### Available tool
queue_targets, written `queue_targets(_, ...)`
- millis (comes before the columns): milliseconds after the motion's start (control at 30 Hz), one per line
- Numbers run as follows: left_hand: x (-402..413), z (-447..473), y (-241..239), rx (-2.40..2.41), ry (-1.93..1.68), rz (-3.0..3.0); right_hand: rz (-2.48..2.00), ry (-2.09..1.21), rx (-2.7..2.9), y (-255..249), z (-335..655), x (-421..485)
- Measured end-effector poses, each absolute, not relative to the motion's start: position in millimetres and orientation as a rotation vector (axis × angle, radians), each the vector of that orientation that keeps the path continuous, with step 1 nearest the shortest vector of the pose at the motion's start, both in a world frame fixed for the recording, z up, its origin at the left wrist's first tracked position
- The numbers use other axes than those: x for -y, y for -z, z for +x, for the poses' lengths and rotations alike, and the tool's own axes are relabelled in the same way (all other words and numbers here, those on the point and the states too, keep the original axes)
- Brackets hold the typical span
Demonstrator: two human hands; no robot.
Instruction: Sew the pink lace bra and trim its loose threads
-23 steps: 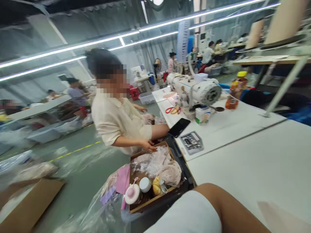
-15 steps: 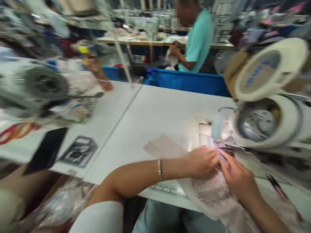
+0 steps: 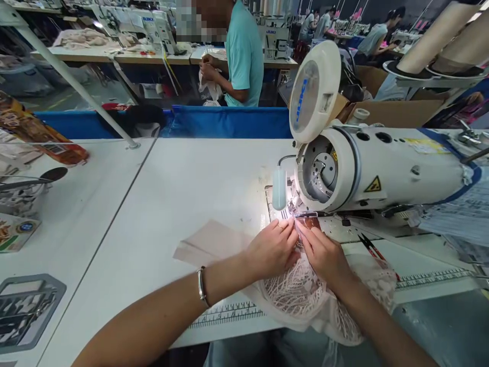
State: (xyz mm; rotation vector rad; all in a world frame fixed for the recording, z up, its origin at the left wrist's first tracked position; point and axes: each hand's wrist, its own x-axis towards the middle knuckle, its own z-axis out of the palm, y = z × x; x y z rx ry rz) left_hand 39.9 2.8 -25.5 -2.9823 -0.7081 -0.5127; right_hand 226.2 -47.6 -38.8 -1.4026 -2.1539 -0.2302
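At the far left edge a grey tray (image 3: 26, 311) lies on the white surface (image 3: 191, 178), with a dark spoon (image 3: 46, 177) and a brown packet (image 3: 42, 137) further back; a pale fabric piece (image 3: 208, 242) lies flat near the middle, just beside the left wrist, which wears a silver bangle (image 3: 201, 286); the left hand (image 3: 271, 250) rests palm down on the lace fabric (image 3: 301, 293), its fingers curled and pressing the cloth toward the needle; the right hand (image 3: 324, 252) sits touching it, fingertips (image 3: 305, 232) pinching the lace edge at the lit needle plate, though the glare makes the exact grip hard to read; the lace spreads under both hands and hangs off the front edge of the surface; the white sewing machine (image 3: 374, 168) stands just behind the hands, its end cover swung open; small snips (image 3: 369, 247) lie to the right of the right hand; behind the surface a person in a teal shirt (image 3: 242, 56) handles white cloth.
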Motion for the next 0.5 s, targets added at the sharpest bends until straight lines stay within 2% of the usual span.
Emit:
queue_targets(300,-0.6,38.7,29.8,0.689,0.478,-2.965,-1.456,0.372,2.266,39.0,222.6,45.7)
queue_targets(500,-1.9,38.5,25.9,0.739,0.463,-3.015,-1.535,0.338,2.288,38.7,220.4,45.0)
